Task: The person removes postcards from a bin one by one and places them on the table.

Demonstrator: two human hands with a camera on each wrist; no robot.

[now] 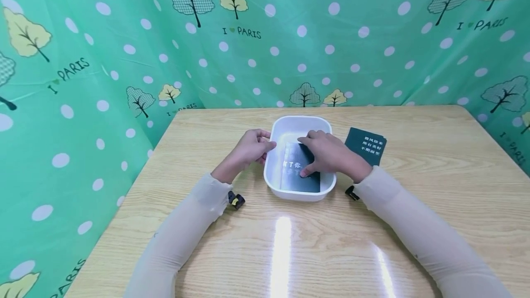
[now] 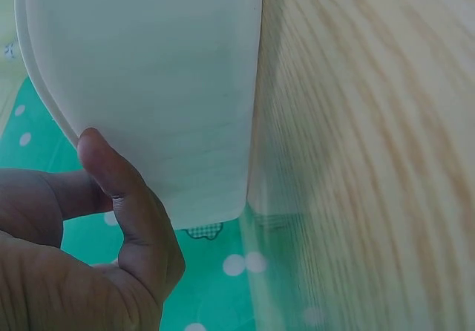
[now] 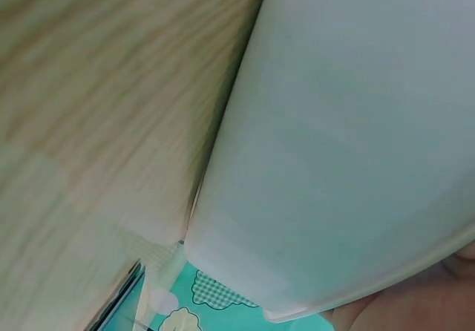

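A white plastic tub (image 1: 273,169) stands on the table, with a dark card (image 1: 300,183) printed in white characters lying in it. My left hand (image 1: 252,146) pinches the tub's left rim, thumb over the edge and fingers outside. In the left wrist view, a finger of the left hand (image 2: 133,220) meets the tub's outer wall (image 2: 171,71) just below the rim. My right hand (image 1: 327,151) reaches into the tub over the card, thumb on its face and fingers spread toward its far edge. The right wrist view shows mostly the tub's outer wall (image 3: 334,123).
Right of the tub, a small stack of dark printed cards (image 1: 364,144) lies on the wooden table (image 1: 232,252), beside the right forearm. A green curtain (image 1: 248,59) with trees and dots hangs along the back and left. Dark wrist-camera mounts (image 1: 236,200) sit under both sleeves.
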